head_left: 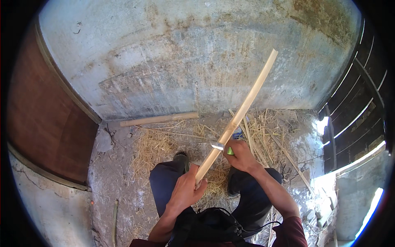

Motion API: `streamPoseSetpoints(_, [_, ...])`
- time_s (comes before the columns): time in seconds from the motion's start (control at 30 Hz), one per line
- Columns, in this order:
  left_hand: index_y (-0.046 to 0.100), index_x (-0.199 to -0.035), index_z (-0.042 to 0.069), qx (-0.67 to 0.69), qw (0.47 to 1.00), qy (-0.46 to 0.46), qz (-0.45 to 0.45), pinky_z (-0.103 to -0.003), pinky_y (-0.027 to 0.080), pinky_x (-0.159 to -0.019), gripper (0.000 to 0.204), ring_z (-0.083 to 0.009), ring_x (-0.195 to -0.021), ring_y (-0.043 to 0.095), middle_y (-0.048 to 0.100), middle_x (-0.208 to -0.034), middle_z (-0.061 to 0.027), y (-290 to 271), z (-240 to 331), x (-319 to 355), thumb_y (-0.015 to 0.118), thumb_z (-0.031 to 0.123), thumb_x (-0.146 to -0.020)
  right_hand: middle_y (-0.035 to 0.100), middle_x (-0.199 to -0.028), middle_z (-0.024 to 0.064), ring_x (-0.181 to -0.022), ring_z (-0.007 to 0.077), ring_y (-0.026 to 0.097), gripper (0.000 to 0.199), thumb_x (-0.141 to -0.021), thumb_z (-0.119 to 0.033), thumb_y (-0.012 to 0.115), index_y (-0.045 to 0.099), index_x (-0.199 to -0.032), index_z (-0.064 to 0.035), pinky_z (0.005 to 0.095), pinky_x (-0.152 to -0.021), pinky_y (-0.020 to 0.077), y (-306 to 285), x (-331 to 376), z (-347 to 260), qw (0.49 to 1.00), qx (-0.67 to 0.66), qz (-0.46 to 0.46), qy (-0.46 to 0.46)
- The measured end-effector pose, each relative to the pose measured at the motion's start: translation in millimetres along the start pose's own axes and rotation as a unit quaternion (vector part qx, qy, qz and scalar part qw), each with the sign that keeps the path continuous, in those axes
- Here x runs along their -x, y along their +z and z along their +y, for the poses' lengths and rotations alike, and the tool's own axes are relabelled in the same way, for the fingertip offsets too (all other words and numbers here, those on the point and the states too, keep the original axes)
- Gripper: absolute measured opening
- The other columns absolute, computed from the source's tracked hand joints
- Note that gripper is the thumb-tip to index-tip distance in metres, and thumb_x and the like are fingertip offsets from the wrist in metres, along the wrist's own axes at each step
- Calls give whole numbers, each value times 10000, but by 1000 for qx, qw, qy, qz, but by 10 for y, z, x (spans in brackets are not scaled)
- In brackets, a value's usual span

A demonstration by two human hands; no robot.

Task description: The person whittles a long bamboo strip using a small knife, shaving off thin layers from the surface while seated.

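The left hand (185, 190) was clenched around the near end of a long bamboo stick (238, 115), which slanted up to the far right. The right hand (242, 156) gripped a knife (218, 145) against it. Stiff, light, probably smooth; best held low.

Sleeves: short dark maroon sleeves (293, 230), ending above the elbows, at 5 and 6 o'clock; forearms bare.
Trousers: dark navy blue cloth trousers (163, 181), creased at the knees.
Footwear: dark shoe (181, 157) at 12 o'clock of the left knee.
Chest: black strapped pack (207, 228) with thin black cable (263, 227) at 6 o'clock.
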State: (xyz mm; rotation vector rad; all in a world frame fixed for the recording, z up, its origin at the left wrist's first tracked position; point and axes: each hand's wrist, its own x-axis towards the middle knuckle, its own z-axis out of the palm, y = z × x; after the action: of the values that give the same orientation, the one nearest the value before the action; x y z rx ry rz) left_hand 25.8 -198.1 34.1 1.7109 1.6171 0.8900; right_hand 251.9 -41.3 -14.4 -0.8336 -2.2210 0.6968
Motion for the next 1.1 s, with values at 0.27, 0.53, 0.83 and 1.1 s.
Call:
streamPoseSetpoints(0.27, [516,-1107,-8,-35,999,23,18,-515,478,-619,271,-483,-709,652,599,-746,-241,76,-27,14,664,218,-1086,717,-930,234,-838,481,706,310,-784,-4,645,723,-1084,-13,563,-757,575,-34,7,-61,994,92,51,34])
streamPoseSetpoints(0.53, [520,-1102,-13,-21,999,32,27,-495,471,-600,263,-463,-659,628,591,-734,-231,98,-17,27,652,215,-1096,693,-886,182,-780,434,708,268,-765,-19,660,695,-1030,-43,534,-713,575,-61,-6,-150,984,136,111,27])
streamPoseSetpoints(0.83, [511,-1075,-7,35,999,20,2,-432,432,-561,266,-340,-583,556,524,-697,-182,71,22,46,637,225,-1113,694,-892,153,-737,423,704,249,-765,-31,662,673,-1012,-56,510,-655,569,-138,-8,-135,971,181,155,32])
streamPoseSetpoints(1.1, [504,-1047,-6,56,998,13,-3,-413,414,-548,277,-300,-567,520,505,-687,-168,53,48,67,645,223,-1111,700,-865,154,-721,427,698,225,-775,-38,655,668,-999,-54,511,-636,553,-188,-37,-59,961,189,200,28])
